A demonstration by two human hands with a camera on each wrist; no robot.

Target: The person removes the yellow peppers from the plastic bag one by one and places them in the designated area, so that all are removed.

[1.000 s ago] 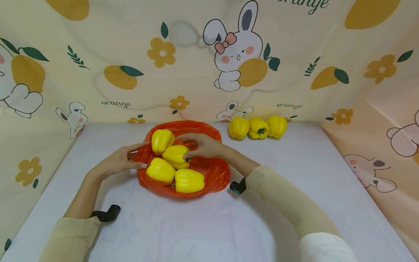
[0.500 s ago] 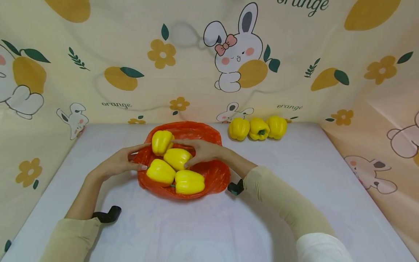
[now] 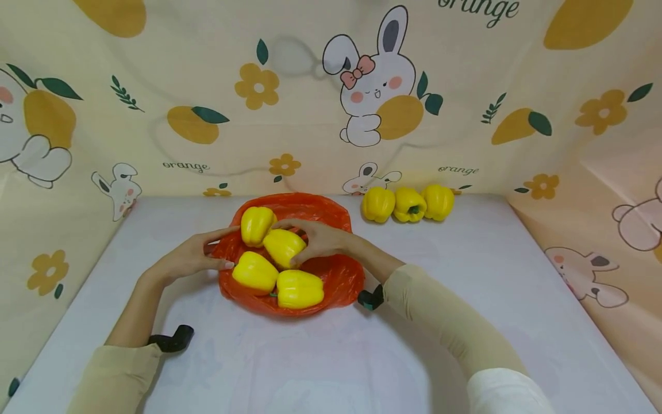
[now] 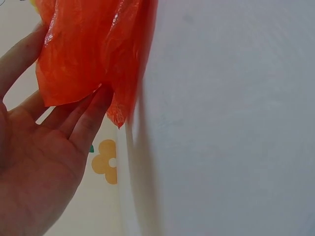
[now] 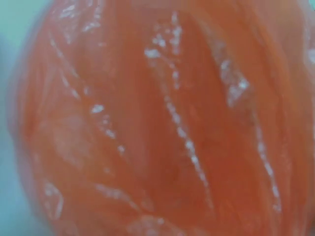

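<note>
An open red plastic bag [image 3: 336,282] lies spread on the table with several yellow bell peppers in it. My right hand [image 3: 320,238] reaches in from the right and grips the middle bell pepper [image 3: 284,248], thumb on the near side and fingers on the far side. Around it lie an upper-left pepper [image 3: 257,226], a lower-left pepper [image 3: 254,272] and a front pepper [image 3: 300,289]. At the bag's left edge, my left hand [image 3: 188,256] holds the plastic, its fingers behind the red film [image 4: 83,54] in the left wrist view. Blurred red plastic [image 5: 157,128] fills the right wrist view.
Three more yellow bell peppers [image 3: 408,204] stand in a row at the table's back edge, right of the bag. The pale table [image 3: 331,368] is bordered at the back and sides by printed cloth [image 3: 289,132] with rabbits and oranges.
The middle pepper has shifted slightly right and turned in my right hand, so its stem no longer shows. My right hand has shifted slightly nearer. The left hand has stayed at the bag's edge.
</note>
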